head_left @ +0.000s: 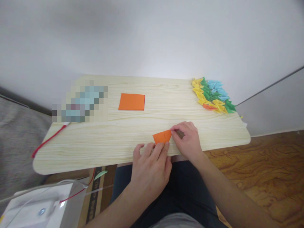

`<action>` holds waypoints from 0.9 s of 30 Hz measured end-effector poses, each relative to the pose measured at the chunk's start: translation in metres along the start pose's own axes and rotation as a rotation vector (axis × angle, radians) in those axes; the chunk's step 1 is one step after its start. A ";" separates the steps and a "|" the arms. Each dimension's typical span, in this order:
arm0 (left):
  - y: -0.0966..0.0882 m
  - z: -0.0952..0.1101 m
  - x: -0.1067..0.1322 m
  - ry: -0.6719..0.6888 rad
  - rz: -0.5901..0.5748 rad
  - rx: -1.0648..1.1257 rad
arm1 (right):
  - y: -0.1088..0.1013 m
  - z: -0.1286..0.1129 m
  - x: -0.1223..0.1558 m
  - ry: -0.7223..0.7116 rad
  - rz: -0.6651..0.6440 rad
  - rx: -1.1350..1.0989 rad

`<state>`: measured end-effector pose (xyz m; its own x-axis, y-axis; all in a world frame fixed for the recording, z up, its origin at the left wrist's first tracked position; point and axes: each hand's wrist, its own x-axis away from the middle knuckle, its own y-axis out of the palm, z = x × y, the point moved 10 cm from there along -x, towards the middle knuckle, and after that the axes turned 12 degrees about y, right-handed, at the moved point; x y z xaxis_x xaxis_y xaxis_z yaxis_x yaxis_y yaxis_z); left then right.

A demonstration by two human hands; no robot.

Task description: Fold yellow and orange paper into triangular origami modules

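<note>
A small folded piece of orange paper (163, 136) lies near the table's front edge, wider at its far side. My left hand (152, 166) holds it down against the tabletop, the fingertips over its near edge and the thumb off to the side. At the paper's far right corner, my right hand (187, 137) pinches with thumb and index finger. The near part of the paper is hidden under my left fingertips.
Farther back on the pale wooden table (166, 117) rests a stack of orange paper (131, 102). Folded paper pieces (213, 95) in yellow, green, blue and orange cluster back right. A pixelated object (83, 103) with a red cable (48, 141) lies left. A white box (45, 205) stands below.
</note>
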<state>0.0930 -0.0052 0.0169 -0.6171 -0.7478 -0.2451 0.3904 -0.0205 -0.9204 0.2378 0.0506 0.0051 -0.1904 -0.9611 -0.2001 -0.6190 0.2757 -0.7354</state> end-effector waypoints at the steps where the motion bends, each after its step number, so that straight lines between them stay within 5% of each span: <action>1: 0.000 0.002 0.000 -0.004 -0.004 0.001 | 0.000 -0.002 0.001 -0.004 0.006 0.005; 8: 0.003 0.004 0.004 -0.028 -0.027 0.028 | 0.000 -0.002 0.005 -0.044 0.005 0.029; 19: -0.010 -0.036 -0.003 0.088 0.001 0.181 | 0.004 -0.008 0.014 -0.136 -0.027 0.044; 27: -0.009 -0.043 -0.008 0.154 0.051 0.144 | 0.003 -0.007 0.024 -0.150 -0.098 0.086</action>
<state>0.0647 0.0293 0.0141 -0.6872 -0.6400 -0.3437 0.5103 -0.0886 -0.8554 0.2266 0.0281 0.0025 -0.0123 -0.9767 -0.2142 -0.5601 0.1842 -0.8077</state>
